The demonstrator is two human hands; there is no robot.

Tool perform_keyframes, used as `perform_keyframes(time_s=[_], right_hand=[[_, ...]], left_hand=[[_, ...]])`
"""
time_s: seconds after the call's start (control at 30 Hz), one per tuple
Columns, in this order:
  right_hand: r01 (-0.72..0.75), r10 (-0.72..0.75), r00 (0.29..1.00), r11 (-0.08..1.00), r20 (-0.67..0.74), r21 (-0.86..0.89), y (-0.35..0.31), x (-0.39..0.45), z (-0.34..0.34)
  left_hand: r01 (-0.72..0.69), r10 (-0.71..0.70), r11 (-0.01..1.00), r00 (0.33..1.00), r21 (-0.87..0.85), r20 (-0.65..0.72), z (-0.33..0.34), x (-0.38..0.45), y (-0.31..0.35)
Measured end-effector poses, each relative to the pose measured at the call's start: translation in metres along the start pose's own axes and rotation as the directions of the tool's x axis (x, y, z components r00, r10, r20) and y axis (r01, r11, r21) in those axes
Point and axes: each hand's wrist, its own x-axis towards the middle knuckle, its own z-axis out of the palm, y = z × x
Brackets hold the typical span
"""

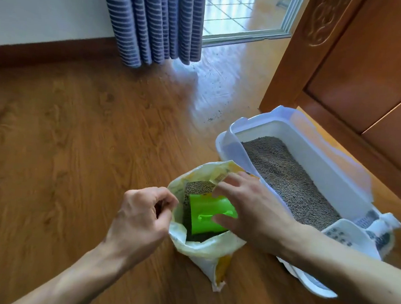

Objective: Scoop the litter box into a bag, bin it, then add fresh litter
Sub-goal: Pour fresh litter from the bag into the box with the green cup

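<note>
Pinching the near-left rim of the litter bag (202, 251), the left hand (140, 221) has its thumb and fingers curled on the plastic and holds the mouth open. The right hand (250, 212) reaches over the bag mouth with fingers spread; fingertips rest on the far rim and the thumb lies against the green scoop (204, 214). Whether it actually grips the scoop cannot be told. The scoop sits inside the bag on grey pellets, tilted, with its open end facing away from the person. The bag stands upright on the wooden floor (76, 143), touching or just beside the left wall of the litter box (309, 147). The litter box is white with a raised rim and holds a level bed of grey litter (287, 179); a white slotted scoop (341, 233) lies at its near end. A wooden door (366, 68) stands just behind the box on the right, closing that side. Open floor lies to the left and ahead. Loose grains are scattered on the floor beyond the box, toward a striped curtain (151, 22) and a glass door sill (245, 38).
</note>
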Motion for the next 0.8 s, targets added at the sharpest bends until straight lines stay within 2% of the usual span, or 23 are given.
perform_keyframes(time_s=[0.27, 0.5, 0.6, 0.8], right_hand=[[-0.12, 0.075, 0.972, 0.974, 0.223, 0.194, 0.002, 0.016, 0.015], [-0.124, 0.036, 0.917, 0.972, 0.398, 0.198, 0.0, 0.013, 0.023], [-0.091, 0.02, 0.931, 0.98, 0.365, 0.177, 0.002, 0.011, 0.024], [0.018, -0.056, 0.978, 0.982, 0.199, 0.188, 0.0, 0.003, 0.014]], left_hand=[[0.015, -0.018, 0.999, 0.998, -0.044, -0.055, -0.005, -0.001, 0.005], [-0.015, 0.015, 1.0, 1.0, 0.027, 0.003, -0.001, 0.001, -0.002], [-0.019, 0.019, 0.999, 1.0, 0.039, 0.001, 0.0, -0.002, -0.004], [-0.017, 0.017, 0.999, 1.0, 0.03, 0.011, -0.002, -0.003, -0.006]])
